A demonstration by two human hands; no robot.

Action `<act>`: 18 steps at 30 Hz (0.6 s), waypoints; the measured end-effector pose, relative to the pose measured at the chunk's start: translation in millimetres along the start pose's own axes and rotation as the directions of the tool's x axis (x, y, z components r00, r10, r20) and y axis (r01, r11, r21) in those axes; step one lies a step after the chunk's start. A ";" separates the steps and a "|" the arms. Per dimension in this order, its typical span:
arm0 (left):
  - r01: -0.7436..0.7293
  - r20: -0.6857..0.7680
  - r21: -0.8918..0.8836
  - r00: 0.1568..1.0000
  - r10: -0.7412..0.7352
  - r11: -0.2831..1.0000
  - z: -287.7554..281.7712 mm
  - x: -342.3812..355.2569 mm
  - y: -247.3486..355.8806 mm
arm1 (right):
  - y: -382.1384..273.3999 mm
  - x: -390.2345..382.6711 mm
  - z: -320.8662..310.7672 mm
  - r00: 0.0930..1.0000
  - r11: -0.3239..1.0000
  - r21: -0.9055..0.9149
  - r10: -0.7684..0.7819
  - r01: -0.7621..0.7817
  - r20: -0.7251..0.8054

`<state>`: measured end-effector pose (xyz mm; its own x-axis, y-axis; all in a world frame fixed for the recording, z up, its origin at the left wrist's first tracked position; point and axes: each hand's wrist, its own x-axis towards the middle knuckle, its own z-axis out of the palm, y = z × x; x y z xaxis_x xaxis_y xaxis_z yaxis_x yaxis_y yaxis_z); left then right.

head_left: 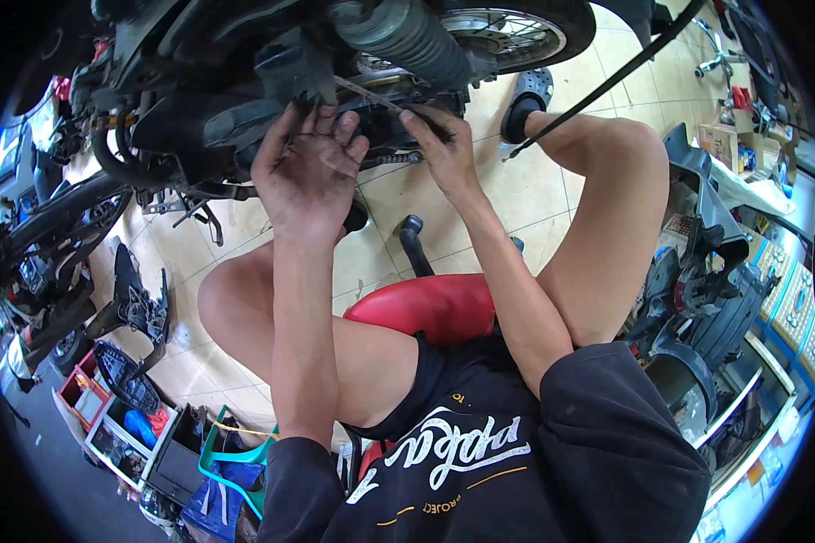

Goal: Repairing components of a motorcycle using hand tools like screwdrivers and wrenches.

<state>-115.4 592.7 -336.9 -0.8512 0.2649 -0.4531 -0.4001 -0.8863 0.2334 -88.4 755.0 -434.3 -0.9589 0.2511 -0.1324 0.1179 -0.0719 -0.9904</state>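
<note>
A motorcycle (pixel 231 118) fills the upper part of the head view, its wheel and dark underside facing me. My left hand (pixel 312 167) is raised palm toward me, smudged with grime. Its thumb and first fingers come together at a dark part under the frame; what lies between them is hidden. The other fingers curl loosely. To its right, my right hand (pixel 445 149) pinches one end of a thin silver rod (pixel 369 92). That rod slants up and left toward the dark parts above my left hand. A coil spring shock absorber (pixel 403 41) sits just above it.
I sit on a red seat (pixel 417 306), knees apart, on a tiled floor (pixel 380 217). A black cable (pixel 607 81) hangs at the upper right. Removed dark panels (pixel 720 308) stack at right. Trays of parts (pixel 122 434) and a green stool (pixel 213 462) stand lower left.
</note>
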 end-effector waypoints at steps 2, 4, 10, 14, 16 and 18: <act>0.036 0.036 0.067 0.999 -0.039 0.997 -10.9 3.7 4.9 | -1.0 -0.9 -1.5 1.000 1.000 -0.002 0.023 -0.023 0.004; 0.022 0.042 0.071 0.999 -0.025 0.997 -15.4 4.9 6.4 | 2.2 0.9 -1.3 1.000 1.000 0.004 0.006 -0.006 -0.003; -0.026 -0.008 0.097 1.000 0.027 0.995 -12.9 -7.2 6.5 | 0.5 -0.8 -0.1 0.999 1.000 0.015 -0.011 0.010 0.037; -0.042 -0.024 0.060 0.999 0.044 0.997 -12.5 -9.5 2.6 | -2.9 -1.6 -3.4 0.998 0.997 0.047 0.057 -0.057 0.006; -0.041 -0.054 0.049 0.998 0.044 0.998 -9.1 -13.6 4.1 | 1.3 2.0 -1.1 0.999 0.998 0.061 0.021 -0.023 0.024; -0.059 -0.048 0.050 0.997 0.062 0.997 -11.1 -14.7 6.1 | 3.0 8.0 -3.8 0.999 0.998 0.069 -0.017 0.015 0.034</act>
<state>-101.6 579.2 -338.4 -0.8570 0.1911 -0.4786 -0.3652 -0.8804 0.3024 -94.8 760.4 -438.5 -0.9690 0.2192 -0.1137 0.0855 -0.1342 -0.9873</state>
